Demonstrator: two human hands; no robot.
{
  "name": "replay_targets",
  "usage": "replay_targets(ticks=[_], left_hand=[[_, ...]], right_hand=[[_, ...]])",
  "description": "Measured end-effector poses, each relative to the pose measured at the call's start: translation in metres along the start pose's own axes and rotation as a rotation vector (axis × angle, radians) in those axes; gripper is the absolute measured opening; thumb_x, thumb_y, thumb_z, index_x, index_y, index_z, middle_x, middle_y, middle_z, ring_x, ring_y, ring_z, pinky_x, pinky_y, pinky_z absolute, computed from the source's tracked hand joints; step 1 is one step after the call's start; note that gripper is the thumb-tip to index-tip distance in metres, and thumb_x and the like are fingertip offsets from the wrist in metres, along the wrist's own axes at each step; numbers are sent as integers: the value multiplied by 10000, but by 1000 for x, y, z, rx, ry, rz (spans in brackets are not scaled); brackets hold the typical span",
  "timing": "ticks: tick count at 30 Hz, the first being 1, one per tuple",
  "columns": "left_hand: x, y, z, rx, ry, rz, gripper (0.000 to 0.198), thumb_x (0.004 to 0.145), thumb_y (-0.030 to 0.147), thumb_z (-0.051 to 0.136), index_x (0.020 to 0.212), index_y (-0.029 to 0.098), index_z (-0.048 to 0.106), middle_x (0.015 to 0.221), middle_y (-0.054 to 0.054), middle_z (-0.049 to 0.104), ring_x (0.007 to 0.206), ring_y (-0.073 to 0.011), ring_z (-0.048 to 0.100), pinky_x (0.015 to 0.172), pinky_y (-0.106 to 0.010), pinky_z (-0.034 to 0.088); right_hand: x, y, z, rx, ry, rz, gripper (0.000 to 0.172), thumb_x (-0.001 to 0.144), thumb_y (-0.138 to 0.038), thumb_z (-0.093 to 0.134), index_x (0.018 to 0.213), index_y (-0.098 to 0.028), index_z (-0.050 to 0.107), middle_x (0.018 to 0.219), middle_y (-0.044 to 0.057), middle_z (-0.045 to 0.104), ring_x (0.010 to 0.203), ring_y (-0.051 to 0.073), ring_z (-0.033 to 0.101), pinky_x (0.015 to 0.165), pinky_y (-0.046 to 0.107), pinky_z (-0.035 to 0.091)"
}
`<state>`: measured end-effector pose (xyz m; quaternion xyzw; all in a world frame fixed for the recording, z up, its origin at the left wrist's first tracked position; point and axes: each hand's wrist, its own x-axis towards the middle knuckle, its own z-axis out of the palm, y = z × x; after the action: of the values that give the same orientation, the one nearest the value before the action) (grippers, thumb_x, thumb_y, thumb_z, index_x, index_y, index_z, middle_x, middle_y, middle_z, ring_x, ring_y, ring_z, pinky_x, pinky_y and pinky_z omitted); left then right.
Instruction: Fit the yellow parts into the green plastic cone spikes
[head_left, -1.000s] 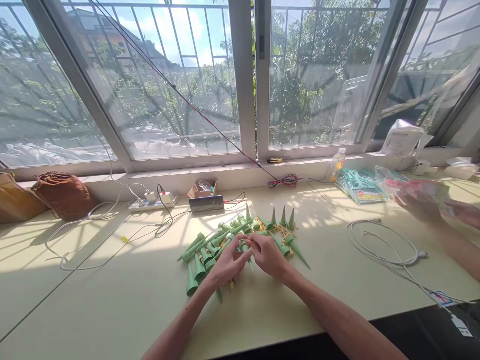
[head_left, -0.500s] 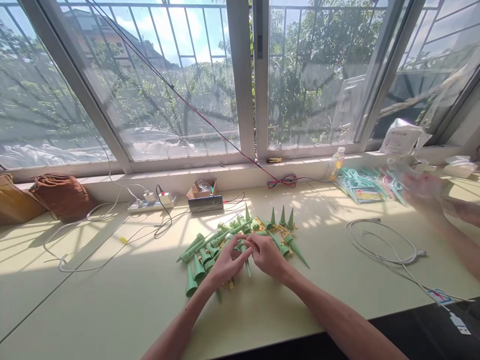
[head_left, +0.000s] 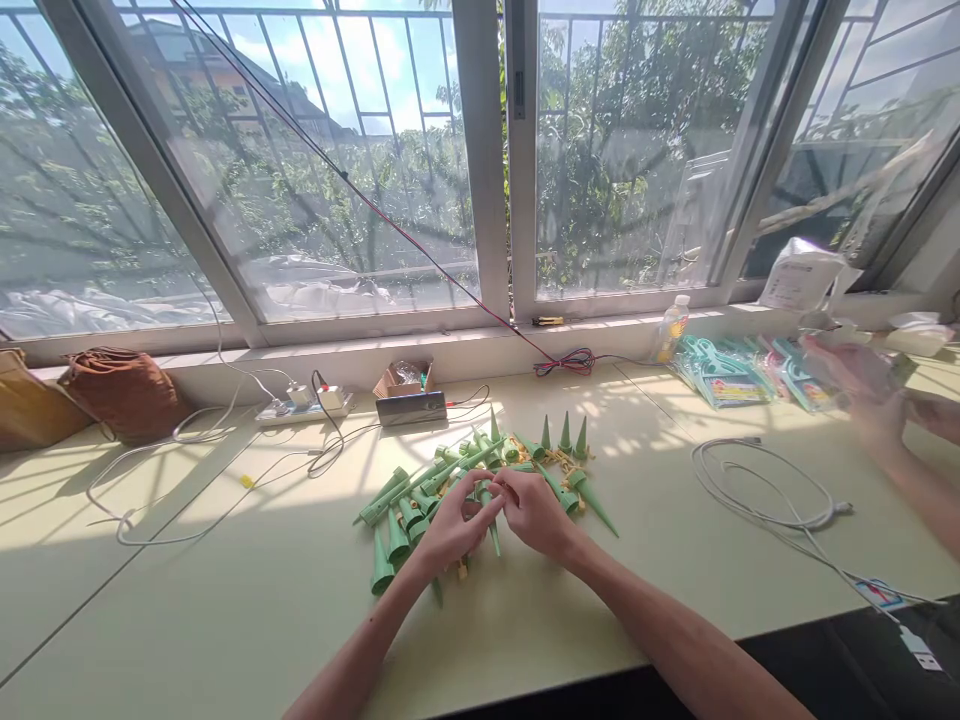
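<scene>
Over the front of the pile, my left hand [head_left: 459,522] is closed around a green plastic watering spike [head_left: 495,540], its point hanging down. The fingers of my right hand [head_left: 534,510] pinch together at the spike's upper end; whatever small part they grip there is hidden. Around and behind both hands lies a heap of green cone-shaped spikes [head_left: 397,540], with small yellow pieces [head_left: 559,460] among them. Two spikes [head_left: 581,438] stand points up at the back right. Another spike [head_left: 596,505] lies slanted to the right of my right hand.
A phone [head_left: 412,408] leans against a small cardboard box [head_left: 405,375] behind the heap. A power strip [head_left: 304,405] with cables is at left. To the right are a coiled white cable [head_left: 765,500], bagged teal items [head_left: 724,370], a bottle [head_left: 673,328] and another person's hands [head_left: 862,385].
My two hands stay almost still at the spike. At the far right, the other person's hands have shifted slightly right.
</scene>
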<state>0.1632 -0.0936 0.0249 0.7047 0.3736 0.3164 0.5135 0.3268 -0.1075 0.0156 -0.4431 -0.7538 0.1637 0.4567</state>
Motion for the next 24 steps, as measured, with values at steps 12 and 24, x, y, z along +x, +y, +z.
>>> replay_targets(ticks=[12,24], left_hand=[[1,2,-3,-63,45,80,385,882,471,590,1114,173,521,512,73,457,398,-78,424,396,-185,333],[2,-7,1,42,148,206,310,884,370,608,1118,182,530,767,-10,587,548,-104,542,467,-209,451]], right_hand=[[1,5,1,-18,22,17,317,977,-241,418,664,-194,400,577,-32,433,511,102,366,515,230,240],[0,6,1,22,27,42,338,981,-273,411,659,-195,351,559,-40,398,501,96,339,507,231,220]])
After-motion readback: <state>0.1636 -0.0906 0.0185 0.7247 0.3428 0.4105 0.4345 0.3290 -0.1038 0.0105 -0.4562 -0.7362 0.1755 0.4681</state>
